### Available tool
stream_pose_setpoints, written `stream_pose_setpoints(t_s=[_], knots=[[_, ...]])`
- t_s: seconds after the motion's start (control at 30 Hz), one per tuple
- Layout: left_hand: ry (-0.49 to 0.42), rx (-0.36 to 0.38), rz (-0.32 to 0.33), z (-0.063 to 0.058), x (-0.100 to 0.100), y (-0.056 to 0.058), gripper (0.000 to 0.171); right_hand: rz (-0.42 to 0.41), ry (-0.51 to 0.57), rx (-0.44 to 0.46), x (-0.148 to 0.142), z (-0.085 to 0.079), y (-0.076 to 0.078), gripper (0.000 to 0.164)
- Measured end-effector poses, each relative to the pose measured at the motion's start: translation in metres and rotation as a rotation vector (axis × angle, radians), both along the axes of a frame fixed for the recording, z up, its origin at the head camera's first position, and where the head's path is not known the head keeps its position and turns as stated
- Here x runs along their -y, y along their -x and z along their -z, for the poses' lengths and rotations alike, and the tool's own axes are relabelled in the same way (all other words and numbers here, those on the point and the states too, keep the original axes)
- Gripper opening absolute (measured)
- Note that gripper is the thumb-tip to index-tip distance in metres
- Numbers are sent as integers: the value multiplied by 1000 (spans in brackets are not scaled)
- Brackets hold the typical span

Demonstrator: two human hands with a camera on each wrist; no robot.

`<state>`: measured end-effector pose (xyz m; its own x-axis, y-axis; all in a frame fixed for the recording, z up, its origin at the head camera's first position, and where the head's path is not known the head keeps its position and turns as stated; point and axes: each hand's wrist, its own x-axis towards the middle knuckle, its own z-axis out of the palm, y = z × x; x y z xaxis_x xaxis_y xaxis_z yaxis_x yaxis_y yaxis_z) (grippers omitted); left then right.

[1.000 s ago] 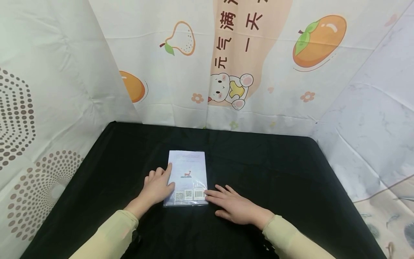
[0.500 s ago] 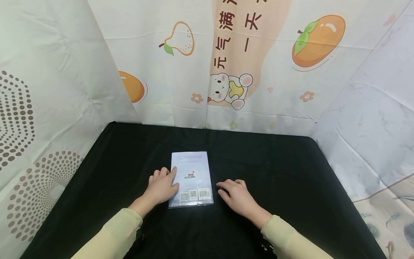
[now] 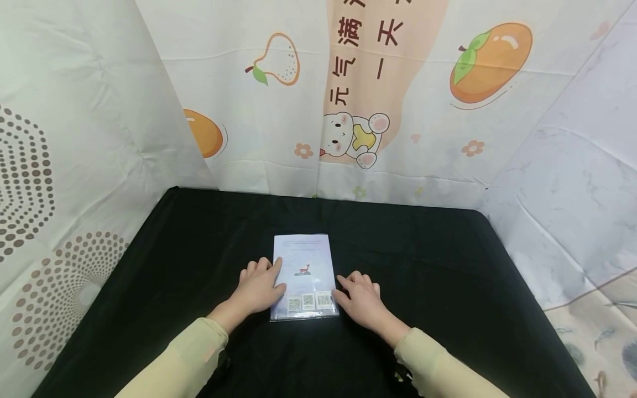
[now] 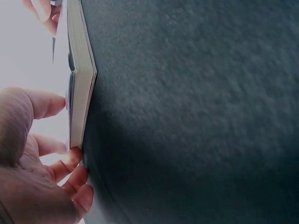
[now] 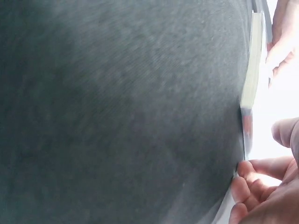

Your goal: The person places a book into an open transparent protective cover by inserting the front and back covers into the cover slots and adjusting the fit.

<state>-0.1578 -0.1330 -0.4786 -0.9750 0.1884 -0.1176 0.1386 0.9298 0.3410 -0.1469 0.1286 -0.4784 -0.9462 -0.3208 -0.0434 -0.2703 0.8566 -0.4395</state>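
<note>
A thick book (image 3: 303, 260) lies flat on the black cloth with a pale lavender cover up. A small red deer picture, two QR codes and a barcode show on the cover, which has a glossy sheen. My left hand (image 3: 257, 288) holds its left side, thumb on the cover and the other fingers along the edge. In the left wrist view, the page block (image 4: 81, 105) shows beside that hand's fingers (image 4: 67, 165). My right hand (image 3: 365, 301) is at the lower right edge, thumb by the barcode and fingers beside the book. In the right wrist view its thumb stands apart from its fingers (image 5: 250, 184).
Black cloth (image 3: 423, 265) covers the table around the book. A printed white curtain (image 3: 413, 160) hangs behind the far edge, with more pale sheets along the left (image 3: 114, 110) and right sides (image 3: 577, 166).
The book has slid to the right together with my left hand. My right hand left the book's right edge, drew its fingers in, and is now back at that edge.
</note>
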Motion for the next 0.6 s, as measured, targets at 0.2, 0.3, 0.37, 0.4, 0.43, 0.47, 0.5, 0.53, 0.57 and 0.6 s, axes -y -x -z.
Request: stream_pose_setpoints(t_s=[0.2, 0.3, 0.37, 0.4, 0.43, 0.47, 0.5, 0.53, 0.57, 0.6], knots=[[9, 12, 20, -3, -8, 0, 71, 55, 69, 57, 3, 0, 1, 49], [13, 8, 24, -3, -10, 0, 71, 83, 133, 101, 2, 2, 2, 48], [17, 7, 23, -3, -11, 0, 71, 97, 173, 130, 1, 2, 3, 48], [19, 7, 23, -3, -12, 0, 71, 102, 191, 145, 0, 3, 3, 48], [20, 8, 23, -3, -12, 0, 71, 106, 208, 160, 0, 3, 3, 49], [19, 10, 23, -3, -13, 0, 71, 110, 227, 175, -1, 3, 3, 49], [21, 11, 25, -3, -13, 0, 71, 113, 241, 187, -1, 3, 3, 49], [21, 12, 25, -4, -13, 0, 71, 114, 251, 198, -2, 2, 3, 50], [18, 14, 24, -4, -14, 0, 72, 118, 269, 211, -2, 2, 3, 50], [16, 17, 23, -4, -14, 1, 72, 123, 285, 223, -2, 2, 3, 50]])
